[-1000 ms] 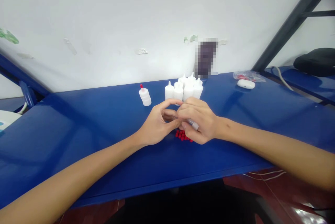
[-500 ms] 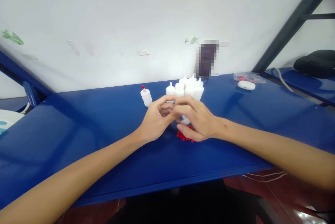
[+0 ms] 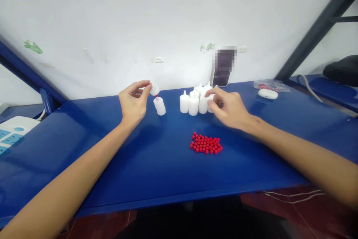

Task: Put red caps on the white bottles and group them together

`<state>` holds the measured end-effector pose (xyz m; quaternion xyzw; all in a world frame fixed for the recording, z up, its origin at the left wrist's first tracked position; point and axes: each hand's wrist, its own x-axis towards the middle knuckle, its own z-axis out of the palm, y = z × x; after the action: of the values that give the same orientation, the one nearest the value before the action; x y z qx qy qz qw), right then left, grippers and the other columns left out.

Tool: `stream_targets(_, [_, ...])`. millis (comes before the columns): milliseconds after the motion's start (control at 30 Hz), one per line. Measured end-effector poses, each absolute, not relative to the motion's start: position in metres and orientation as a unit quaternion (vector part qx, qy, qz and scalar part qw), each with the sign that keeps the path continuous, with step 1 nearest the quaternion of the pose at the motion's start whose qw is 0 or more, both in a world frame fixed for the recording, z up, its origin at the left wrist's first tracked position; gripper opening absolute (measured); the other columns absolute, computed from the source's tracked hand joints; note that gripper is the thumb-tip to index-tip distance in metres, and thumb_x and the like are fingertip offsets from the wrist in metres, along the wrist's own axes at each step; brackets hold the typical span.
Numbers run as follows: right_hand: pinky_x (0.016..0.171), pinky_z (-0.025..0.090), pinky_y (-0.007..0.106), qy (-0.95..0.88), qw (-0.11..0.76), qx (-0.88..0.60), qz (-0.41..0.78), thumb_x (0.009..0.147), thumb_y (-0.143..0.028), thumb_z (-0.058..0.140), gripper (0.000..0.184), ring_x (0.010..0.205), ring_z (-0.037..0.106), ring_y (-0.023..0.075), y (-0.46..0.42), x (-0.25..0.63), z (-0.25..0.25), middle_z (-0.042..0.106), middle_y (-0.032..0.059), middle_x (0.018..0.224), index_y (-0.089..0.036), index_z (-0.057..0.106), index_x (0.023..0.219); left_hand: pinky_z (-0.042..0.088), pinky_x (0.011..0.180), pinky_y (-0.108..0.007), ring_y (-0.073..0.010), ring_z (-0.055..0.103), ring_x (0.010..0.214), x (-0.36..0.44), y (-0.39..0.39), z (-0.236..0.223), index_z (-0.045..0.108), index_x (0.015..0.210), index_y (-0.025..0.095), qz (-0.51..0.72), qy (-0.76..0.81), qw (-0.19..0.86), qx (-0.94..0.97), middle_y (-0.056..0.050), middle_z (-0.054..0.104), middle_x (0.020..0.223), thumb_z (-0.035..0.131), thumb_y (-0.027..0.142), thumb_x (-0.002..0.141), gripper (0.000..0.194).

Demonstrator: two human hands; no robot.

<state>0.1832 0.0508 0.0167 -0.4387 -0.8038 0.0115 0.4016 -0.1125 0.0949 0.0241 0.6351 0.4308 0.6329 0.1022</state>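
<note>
At the left, my left hand (image 3: 133,101) pinches a small white squeeze bottle (image 3: 154,90) by its red-capped end and holds it tilted. Just below that bottle, more white squeeze bottles (image 3: 160,106) stand close together on the table, with a red cap (image 3: 157,97) showing on top. My right hand (image 3: 228,106) has its thumb and forefinger apart at the right side of a group of uncapped white bottles (image 3: 193,104) with pointed nozzles. Its fingertips overlap one bottle there; whether they touch it I cannot tell. In front of the group lie many loose red caps (image 3: 206,144).
The blue table (image 3: 156,172) runs along a white wall. A phone (image 3: 222,73), partly blurred out, leans on the wall. To the right are a white earphone case (image 3: 267,94) and a clear plastic bag (image 3: 275,85). A power strip (image 3: 16,131) is at the left edge.
My hands, close together in front of the bottles before, have parted. The left moved left with a bottle towards the standing ones; the right moved up and right to the uncapped group. The red caps are uncovered.
</note>
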Motion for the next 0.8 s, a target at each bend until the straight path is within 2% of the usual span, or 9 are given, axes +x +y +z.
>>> stream_targets(167, [0.058, 0.045, 0.028, -0.794, 0.360, -0.470, 0.141, 0.087, -0.021, 0.054, 0.048, 0.050, 0.057, 0.0134, 0.048, 0.170, 0.010, 0.063, -0.0039, 0.063, -0.019, 0.051, 0.135, 0.049, 0.064, -0.026, -0.0144, 0.067, 0.074, -0.109, 0.096, 0.014, 0.077, 0.100, 0.018, 0.586, 0.446, 0.090, 0.671, -0.005, 0.076, 0.095, 0.069, 0.035, 0.085, 0.024])
stream_targets(300, [0.051, 0.043, 0.027, -0.772, 0.336, -0.473, 0.259, 0.089, -0.023, 0.052, 0.058, 0.041, 0.052, 0.0117, 0.048, 0.165, 0.006, 0.064, -0.0037, 0.064, -0.020, 0.040, 0.146, 0.048, 0.066, -0.026, -0.0134, 0.065, 0.074, -0.108, 0.096, 0.012, 0.077, 0.099, 0.019, 0.558, 0.446, 0.071, 0.696, -0.004, 0.077, 0.096, 0.068, 0.032, 0.085, 0.021])
stream_targets(400, [0.048, 0.040, 0.027, -0.763, 0.340, -0.463, 0.296, 0.092, -0.029, 0.050, 0.046, 0.038, 0.047, 0.0106, 0.048, 0.165, 0.006, 0.059, -0.0052, 0.061, -0.021, 0.047, 0.137, 0.049, 0.070, -0.027, -0.0133, 0.065, 0.076, -0.111, 0.100, 0.012, 0.075, 0.101, 0.019, 0.548, 0.446, 0.046, 0.706, -0.003, 0.076, 0.096, 0.066, 0.030, 0.086, 0.020])
stream_targets(500, [0.054, 0.040, 0.027, -0.765, 0.385, -0.448, 0.257, 0.094, -0.036, 0.051, 0.027, 0.049, 0.048, 0.0116, 0.048, 0.165, 0.006, 0.052, -0.0052, 0.061, -0.020, 0.058, 0.115, 0.050, 0.071, -0.027, -0.0135, 0.065, 0.078, -0.117, 0.106, 0.012, 0.074, 0.102, 0.020, 0.544, 0.460, 0.017, 0.702, -0.003, 0.075, 0.096, 0.064, 0.029, 0.086, 0.020])
stream_targets(633, [0.061, 0.040, 0.028, -0.770, 0.419, -0.440, 0.197, 0.091, -0.035, 0.056, 0.015, 0.062, 0.048, 0.0130, 0.048, 0.163, 0.008, 0.051, -0.0019, 0.071, -0.020, 0.060, 0.090, 0.050, 0.071, -0.027, -0.0146, 0.067, 0.080, -0.126, 0.114, 0.012, 0.074, 0.102, 0.019, 0.544, 0.480, -0.008, 0.688, -0.004, 0.075, 0.095, 0.064, 0.027, 0.086, 0.021])
stream_targets(733, [0.067, 0.043, 0.029, -0.779, 0.421, -0.419, 0.200, 0.089, -0.029, 0.060, 0.010, 0.074, 0.053, 0.0147, 0.046, 0.161, 0.009, 0.056, 0.0010, 0.084, -0.020, 0.057, 0.085, 0.052, 0.071, -0.027, -0.0153, 0.068, 0.082, -0.129, 0.117, 0.013, 0.074, 0.101, 0.019, 0.541, 0.490, -0.014, 0.684, -0.004, 0.075, 0.096, 0.063, 0.027, 0.086, 0.020])
stream_targets(800, [0.071, 0.045, 0.029, -0.781, 0.415, -0.396, 0.249, 0.090, -0.028, 0.058, 0.009, 0.079, 0.056, 0.0155, 0.046, 0.160, 0.009, 0.060, 0.0021, 0.090, -0.020, 0.056, 0.089, 0.053, 0.073, -0.027, -0.0155, 0.069, 0.084, -0.128, 0.117, 0.013, 0.074, 0.101, 0.020, 0.534, 0.487, -0.012, 0.691, -0.004, 0.075, 0.098, 0.063, 0.028, 0.087, 0.020])
